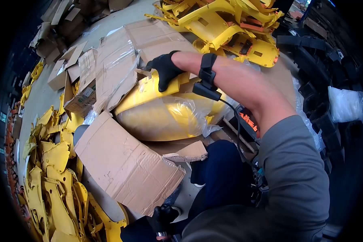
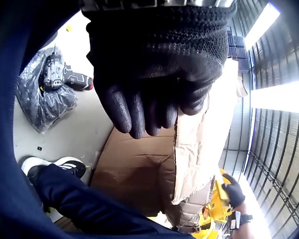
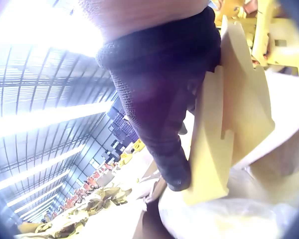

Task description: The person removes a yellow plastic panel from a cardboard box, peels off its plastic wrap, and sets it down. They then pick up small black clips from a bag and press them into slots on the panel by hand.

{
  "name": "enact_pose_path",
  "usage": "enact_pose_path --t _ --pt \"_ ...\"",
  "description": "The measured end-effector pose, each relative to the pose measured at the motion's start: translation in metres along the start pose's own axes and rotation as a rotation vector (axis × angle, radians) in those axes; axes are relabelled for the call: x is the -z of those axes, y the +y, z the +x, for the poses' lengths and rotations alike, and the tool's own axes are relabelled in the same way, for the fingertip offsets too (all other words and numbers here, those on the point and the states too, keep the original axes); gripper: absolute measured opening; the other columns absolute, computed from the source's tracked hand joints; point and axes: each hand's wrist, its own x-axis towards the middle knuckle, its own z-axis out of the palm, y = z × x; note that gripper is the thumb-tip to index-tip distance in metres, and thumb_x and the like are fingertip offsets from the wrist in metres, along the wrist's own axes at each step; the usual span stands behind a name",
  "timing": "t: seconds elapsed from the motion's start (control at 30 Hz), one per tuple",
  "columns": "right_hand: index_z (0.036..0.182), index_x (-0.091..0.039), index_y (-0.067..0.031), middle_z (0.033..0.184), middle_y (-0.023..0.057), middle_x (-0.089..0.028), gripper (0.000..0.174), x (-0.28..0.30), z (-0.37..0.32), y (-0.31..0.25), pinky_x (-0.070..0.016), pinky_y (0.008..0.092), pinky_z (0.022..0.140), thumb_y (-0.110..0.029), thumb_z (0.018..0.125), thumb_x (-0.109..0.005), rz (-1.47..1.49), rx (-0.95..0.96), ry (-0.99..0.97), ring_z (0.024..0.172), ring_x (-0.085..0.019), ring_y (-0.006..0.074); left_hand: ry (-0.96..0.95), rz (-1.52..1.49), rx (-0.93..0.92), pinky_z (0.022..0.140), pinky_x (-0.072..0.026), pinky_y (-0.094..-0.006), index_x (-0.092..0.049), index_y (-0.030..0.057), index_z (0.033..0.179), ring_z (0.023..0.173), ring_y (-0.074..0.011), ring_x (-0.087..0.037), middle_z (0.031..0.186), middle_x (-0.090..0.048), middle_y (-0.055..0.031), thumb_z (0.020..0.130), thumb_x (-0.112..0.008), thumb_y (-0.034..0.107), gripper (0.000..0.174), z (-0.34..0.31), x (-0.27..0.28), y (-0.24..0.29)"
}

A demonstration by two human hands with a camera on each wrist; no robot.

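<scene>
With our right hand (image 1: 165, 74) we gripped a bare yellow panel (image 1: 139, 94) against a yellow piece (image 1: 149, 122) wrapped in film; whether our left hand (image 1: 164, 216) gripped the cardboard (image 1: 123, 161), we couldn't tell.

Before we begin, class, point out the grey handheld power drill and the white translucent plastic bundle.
Grey handheld power drill (image 2: 54, 74): left wrist view, on its body.
White translucent plastic bundle (image 1: 346, 105): head view, near its middle.

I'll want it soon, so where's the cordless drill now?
The drill lies at the left wrist view's upper left, on crumpled plastic on the floor, above the sneaker in the picture.
</scene>
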Motion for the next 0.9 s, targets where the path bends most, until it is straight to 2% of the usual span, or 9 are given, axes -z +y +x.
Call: enact_pose_path --t 0.13,0.3,0.33,0.43,0.57,0.6,0.7,0.8,0.9 --pt "0.137 -0.051 -0.0035 0.131 0.0215 -0.059 0.093 0.051 -0.045 -0.023 -0.0459 0.0397 0.101 -0.039 0.059 -0.087 0.044 -0.071 -0.071 0.119 -0.059 0.0337 0.14 0.959 -0.525 0.058 -0.0471 -0.0362 -0.058 0.0054 0.094 0.066 -0.0231 -0.059 0.078 -0.06 -0.0085 0.084 -0.074 0.03 0.031 -0.006 -0.018 0.005" --pt "0.132 -0.055 -0.0044 0.13 0.0209 -0.059 0.085 0.046 -0.062 -0.051 -0.0461 0.0398 0.099 -0.043 0.062 -0.085 -0.137 -0.049 -0.051 0.117 -0.059 0.0336 0.181 0.087 -0.391 0.055 -0.051 -0.034 -0.059 -0.0043 0.109 0.065 -0.0243 -0.063 0.081 -0.065 -0.0134 0.082 -0.074 0.01 0.034 -0.004 -0.046 0.015" --pt "0.132 -0.056 -0.0053 0.131 0.0209 -0.058 0.084 0.054 -0.064 -0.056 -0.0467 0.0399 0.099 -0.042 0.062 -0.085 -0.102 -0.069 -0.067 0.117 -0.059 0.0332 0.179 0.077 -0.433 0.056 -0.0513 -0.033 -0.059 -0.0042 0.113 0.067 -0.0241 -0.064 0.085 -0.066 -0.0138 0.084 -0.072 0.008 0.034 -0.007 -0.055 0.017" --pt "0.13 -0.057 -0.0049 0.127 0.02 -0.061 0.082 0.053 -0.066 -0.042 -0.0485 0.0394 0.097 -0.038 0.062 -0.087 0.002 -0.102 -0.014 0.116 -0.06 0.0322 0.146 0.138 -0.178 0.058 -0.053 -0.0345 -0.058 -0.0045 0.115 0.068 -0.0234 -0.063 0.081 -0.063 -0.0089 0.085 -0.072 0.017 0.04 -0.005 -0.018 0.011" --pt "0.136 -0.054 -0.0065 0.137 0.0207 -0.055 0.085 -0.008 -0.049 0.012 -0.0442 0.0388 0.103 -0.045 0.066 -0.083 0.07 -0.139 -0.05 0.121 -0.057 0.0333 0.046 0.485 -0.685 0.077 -0.0552 -0.0352 -0.057 -0.0045 0.12 0.09 -0.0228 -0.067 0.107 -0.068 -0.0149 0.078 -0.076 0.011 0.048 -0.009 -0.066 0.044" --pt "0.138 -0.052 -0.0062 0.139 0.0209 -0.054 0.087 -0.036 -0.048 0.025 -0.0422 0.0388 0.105 -0.048 0.068 -0.082 0.049 -0.187 -0.054 0.124 -0.054 0.0337 0.149 0.664 -0.586 0.083 -0.054 -0.0362 -0.056 -0.0053 0.122 0.097 -0.0236 -0.067 0.114 -0.067 -0.0156 0.078 -0.077 0.012 0.052 -0.018 -0.077 0.055" --pt "0.141 -0.049 -0.0048 0.138 0.0215 -0.054 0.09 -0.13 -0.07 0.047 -0.0404 0.0406 0.108 -0.055 0.071 -0.076 0.081 -0.161 0.105 0.129 -0.051 0.0361 0.116 0.451 -0.647 0.085 -0.0534 -0.0363 -0.057 -0.0049 0.124 0.098 -0.0229 -0.067 0.114 -0.067 -0.0156 0.079 -0.074 0.01 0.05 -0.03 -0.108 0.068" --pt "0.145 -0.043 -0.0043 0.148 0.0217 -0.043 0.086 -0.16 -0.111 0.025 -0.0337 0.04 0.114 -0.051 0.08 -0.073 0.251 -0.186 0.169 0.137 -0.043 0.0347 0.076 0.611 -0.804 0.082 -0.0524 -0.0317 -0.064 -0.0054 0.116 0.091 -0.0175 -0.066 0.104 -0.071 -0.011 0.086 -0.068 0.009 0.033 -0.03 -0.146 0.093" --pt "0.143 -0.044 -0.0021 0.137 0.0198 -0.055 0.074 -0.16 -0.149 0.014 -0.0434 0.0371 0.105 -0.039 0.086 -0.072 0.509 -0.164 0.378 0.124 -0.055 0.0302 -0.022 0.621 -0.913 0.075 -0.051 -0.029 -0.068 -0.0056 0.107 0.083 -0.0135 -0.065 0.094 -0.072 -0.008 0.089 -0.068 0.01 0.024 -0.025 -0.187 0.109"
